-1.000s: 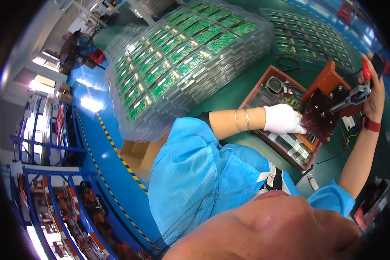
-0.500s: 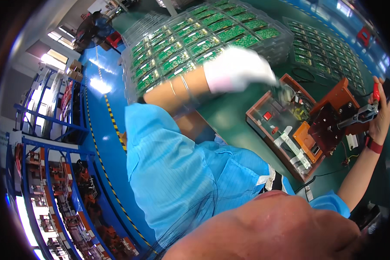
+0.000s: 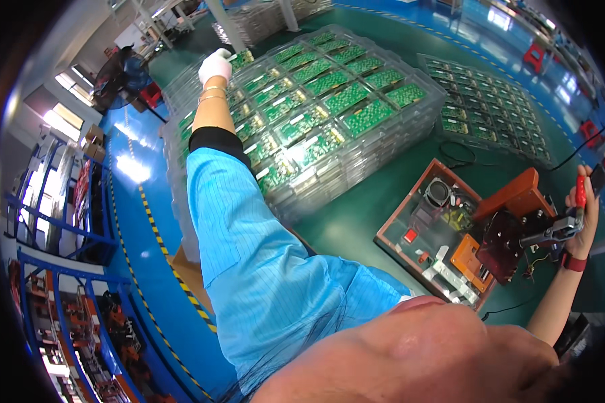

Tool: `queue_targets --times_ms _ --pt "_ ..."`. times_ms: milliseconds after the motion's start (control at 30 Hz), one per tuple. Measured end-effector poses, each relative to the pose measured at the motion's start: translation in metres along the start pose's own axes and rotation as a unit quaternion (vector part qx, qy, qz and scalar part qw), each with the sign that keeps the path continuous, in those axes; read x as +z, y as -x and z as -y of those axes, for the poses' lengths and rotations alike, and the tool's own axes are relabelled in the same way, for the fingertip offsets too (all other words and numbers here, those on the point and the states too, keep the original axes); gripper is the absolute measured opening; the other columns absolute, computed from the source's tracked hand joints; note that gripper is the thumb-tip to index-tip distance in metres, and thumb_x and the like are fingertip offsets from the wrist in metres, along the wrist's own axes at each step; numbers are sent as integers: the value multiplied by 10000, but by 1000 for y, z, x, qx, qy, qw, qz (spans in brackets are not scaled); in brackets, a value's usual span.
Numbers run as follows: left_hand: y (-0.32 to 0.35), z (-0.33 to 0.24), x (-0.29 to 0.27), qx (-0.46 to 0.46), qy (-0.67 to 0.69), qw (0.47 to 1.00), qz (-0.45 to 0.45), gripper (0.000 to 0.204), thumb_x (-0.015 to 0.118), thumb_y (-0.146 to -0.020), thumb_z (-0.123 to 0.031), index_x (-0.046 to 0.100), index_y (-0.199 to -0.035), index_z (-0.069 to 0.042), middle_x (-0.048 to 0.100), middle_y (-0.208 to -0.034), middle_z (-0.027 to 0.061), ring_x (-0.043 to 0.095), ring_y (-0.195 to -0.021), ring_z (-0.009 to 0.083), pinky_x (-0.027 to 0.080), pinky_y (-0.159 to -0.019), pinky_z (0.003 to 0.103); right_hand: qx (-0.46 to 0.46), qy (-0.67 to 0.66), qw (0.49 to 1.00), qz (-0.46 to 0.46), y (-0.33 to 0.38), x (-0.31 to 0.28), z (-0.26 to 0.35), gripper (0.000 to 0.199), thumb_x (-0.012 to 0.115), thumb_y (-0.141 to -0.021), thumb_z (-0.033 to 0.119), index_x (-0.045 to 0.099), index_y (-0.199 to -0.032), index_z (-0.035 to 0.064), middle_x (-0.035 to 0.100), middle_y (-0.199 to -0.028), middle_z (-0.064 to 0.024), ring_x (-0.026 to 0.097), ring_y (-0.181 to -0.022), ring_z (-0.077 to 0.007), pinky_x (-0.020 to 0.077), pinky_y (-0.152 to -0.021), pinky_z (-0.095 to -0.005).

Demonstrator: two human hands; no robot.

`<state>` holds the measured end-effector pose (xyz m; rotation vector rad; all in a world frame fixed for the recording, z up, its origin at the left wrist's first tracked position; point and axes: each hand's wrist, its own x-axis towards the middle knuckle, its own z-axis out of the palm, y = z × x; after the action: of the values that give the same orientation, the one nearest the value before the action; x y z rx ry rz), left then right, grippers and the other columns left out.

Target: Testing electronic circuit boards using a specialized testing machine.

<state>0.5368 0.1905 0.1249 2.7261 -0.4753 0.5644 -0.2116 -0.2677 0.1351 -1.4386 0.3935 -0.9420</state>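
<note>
My left hand point(image 3: 216, 66), in a white glove, reaches out to the far left part of a stack of clear plastic trays point(image 3: 376, 151). Its fingers are closed at the edge of a green circuit board point(image 3: 242, 60), which seems slightly raised. More green circuit boards point(image 3: 327, 82) lie in rows in the top tray. At the right, my bare right hand point(image 3: 583, 213) is wrapped around the red handle of a toggle clamp point(image 3: 580, 193). That clamp belongs to a test fixture point(image 3: 417, 208) with a clear top, a red button point(image 3: 410, 236) and an orange block point(image 3: 469, 262).
Another tray of boards point(image 3: 491, 107) lies at the back right. A black cable point(image 3: 457, 156) coils behind the fixture. Blue shelving point(image 3: 67, 269) stands at the left beyond a floor strip with yellow-black lines. A person point(image 3: 136, 72) sits far off by a fan.
My left hand has swung from above the fixture out to the far left of the trays. My right hand stays on the red handle. The view has shifted a little.
</note>
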Motion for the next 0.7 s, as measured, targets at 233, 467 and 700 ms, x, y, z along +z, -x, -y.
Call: queue_targets --times_ms 233,467,700 --pt "-16 -13 47 -35 -7 997 67 311 522 -895 -177 724 -1119 -254 722 -1161 -15 657 -1093 247 492 -957 374 -16 -20 997 -79 8 17 4 484 563 -1021 246 468 -1434 12 591 -1380 -51 452 -705 -53 399 -622 -187" --pt "-21 -38 42 32 32 998 32 321 502 -900 -185 748 -1096 -247 739 -1121 -16 676 -1051 249 516 -934 351 -19 16 996 -87 8 30 10 487 543 -1033 260 464 -1437 0 561 -1416 -59 457 -738 -61 413 -654 -195" --pt "126 -218 -42 398 132 890 177 280 591 -913 -256 737 -1095 -101 754 -1047 45 688 -868 189 538 -845 323 -51 3 999 10 3 14 1 484 495 -1049 273 483 -1450 3 497 -1477 -58 473 -837 -71 412 -747 -207"
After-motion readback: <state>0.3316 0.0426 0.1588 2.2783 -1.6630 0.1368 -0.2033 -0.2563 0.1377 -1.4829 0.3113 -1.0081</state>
